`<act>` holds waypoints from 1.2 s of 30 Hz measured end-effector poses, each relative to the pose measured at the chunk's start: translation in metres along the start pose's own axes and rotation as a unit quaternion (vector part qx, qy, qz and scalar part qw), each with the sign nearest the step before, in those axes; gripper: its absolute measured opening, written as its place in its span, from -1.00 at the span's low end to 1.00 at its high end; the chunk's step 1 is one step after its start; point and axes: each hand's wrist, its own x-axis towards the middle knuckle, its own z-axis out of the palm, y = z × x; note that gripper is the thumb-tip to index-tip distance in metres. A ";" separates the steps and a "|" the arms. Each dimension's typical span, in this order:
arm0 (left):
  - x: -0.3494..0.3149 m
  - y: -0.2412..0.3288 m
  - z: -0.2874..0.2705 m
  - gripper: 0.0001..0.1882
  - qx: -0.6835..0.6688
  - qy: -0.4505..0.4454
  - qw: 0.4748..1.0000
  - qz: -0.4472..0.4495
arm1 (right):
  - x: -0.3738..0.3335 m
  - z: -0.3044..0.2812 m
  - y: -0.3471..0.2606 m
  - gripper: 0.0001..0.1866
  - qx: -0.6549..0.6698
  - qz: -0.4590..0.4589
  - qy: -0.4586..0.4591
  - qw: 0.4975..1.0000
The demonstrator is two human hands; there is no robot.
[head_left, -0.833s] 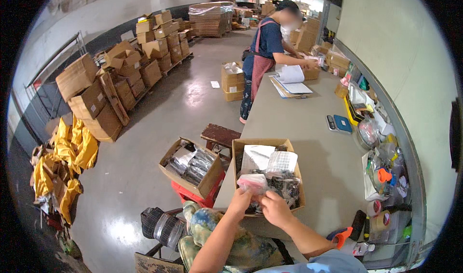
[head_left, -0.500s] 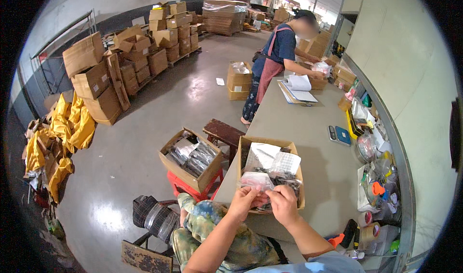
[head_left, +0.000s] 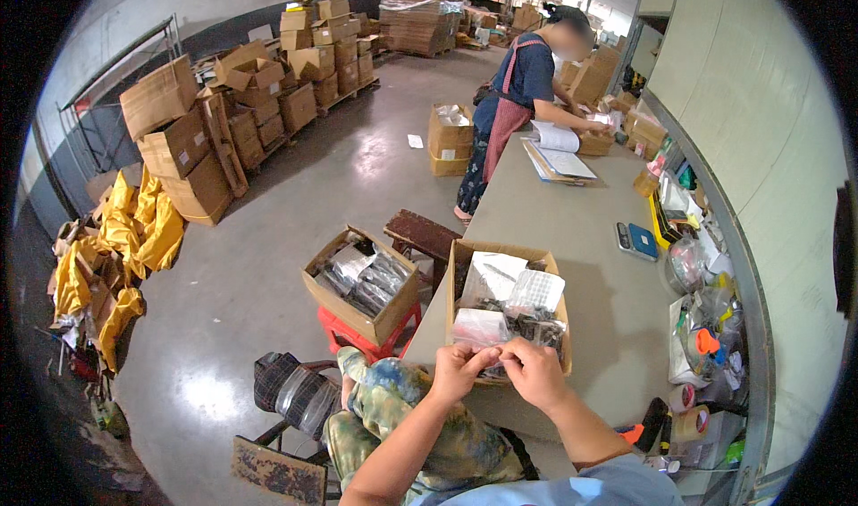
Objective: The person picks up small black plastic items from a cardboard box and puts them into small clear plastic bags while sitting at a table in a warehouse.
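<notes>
Both my hands meet above the near side of an open cardboard carton (head_left: 566, 349) on the grey table. My left hand (head_left: 458, 372) pinches the edge of a small clear plastic bag (head_left: 481, 326) that has something pale and pinkish inside. Close beside it, my right hand (head_left: 534, 374) grips the same edge between thumb and fingers. The bag hangs over the carton's contents. Dark items in clear wrapping (head_left: 539, 329) fill the carton, with a white sheet (head_left: 490, 278) and a printed sheet (head_left: 536, 290) lying on top. My fingers partly hide the bag's edge.
Left of the table, a second carton (head_left: 386, 325) of wrapped dark items stands on a red stool (head_left: 338, 332), by a wooden bench (head_left: 420, 234). A blue scale (head_left: 636, 240) and clutter line the table's right side. A co-worker (head_left: 527, 81) handles things at the far end.
My hands have drawn closer together at the bag's edge, and the bag shows more fully beyond them. The view has shifted slightly. The co-worker's hands have lowered to the box at the far end.
</notes>
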 end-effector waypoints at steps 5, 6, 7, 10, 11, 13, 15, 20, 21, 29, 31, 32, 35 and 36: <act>-0.005 0.036 0.007 -0.83 0.221 -0.006 0.968 0.119 | 0.000 -0.022 -0.016 -0.92 0.017 -0.030 0.028 0.999; -0.006 0.043 0.009 -0.83 0.261 -0.006 0.953 0.157 | -0.001 -0.024 -0.018 -0.90 0.024 -0.041 0.040 0.998; -0.006 0.050 0.010 -0.82 0.300 -0.007 0.934 0.195 | -0.002 -0.025 -0.020 -0.89 0.030 -0.053 0.052 0.997; -0.017 0.085 0.016 -0.86 0.388 -0.082 0.890 0.224 | -0.003 -0.026 -0.020 -0.84 0.001 -0.068 0.134 0.989; -0.021 0.096 0.018 -0.87 0.415 -0.115 0.875 0.221 | 0.002 -0.025 -0.018 -0.83 -0.011 -0.063 0.126 0.990; -0.030 0.097 0.019 -0.89 0.420 -0.056 0.885 0.195 | 0.015 -0.020 -0.013 -0.81 -0.035 -0.054 0.110 0.992; -0.031 0.099 0.007 -0.92 0.402 0.007 0.911 0.092 | 0.022 -0.013 -0.018 -0.80 -0.056 -0.056 0.122 0.989; -0.024 0.089 -0.001 -0.94 0.296 0.116 0.936 0.150 | 0.023 -0.007 -0.025 -0.85 -0.059 -0.018 0.079 0.995; -0.025 0.083 0.002 -0.92 0.295 0.107 0.935 0.168 | 0.022 -0.007 -0.027 -0.85 -0.046 0.005 0.046 0.998; -0.038 0.045 0.055 -0.88 0.379 0.037 0.891 0.245 | -0.015 0.002 0.043 -0.69 0.082 0.064 -0.060 0.993; -0.041 0.025 0.059 -0.87 0.360 0.032 0.909 0.206 | -0.023 -0.002 0.051 -0.71 0.052 0.123 -0.042 0.990; -0.042 0.015 0.063 -0.85 0.348 0.016 0.920 0.179 | -0.035 0.005 0.068 -0.72 0.040 0.142 -0.026 0.989; -0.046 -0.010 0.071 -0.86 0.305 -0.007 0.941 0.146 | -0.041 0.000 0.072 -0.77 0.103 0.230 -0.085 0.964; -0.047 -0.010 0.074 -0.87 0.294 -0.012 0.943 0.154 | -0.044 0.002 0.077 -0.77 0.170 0.232 -0.085 0.954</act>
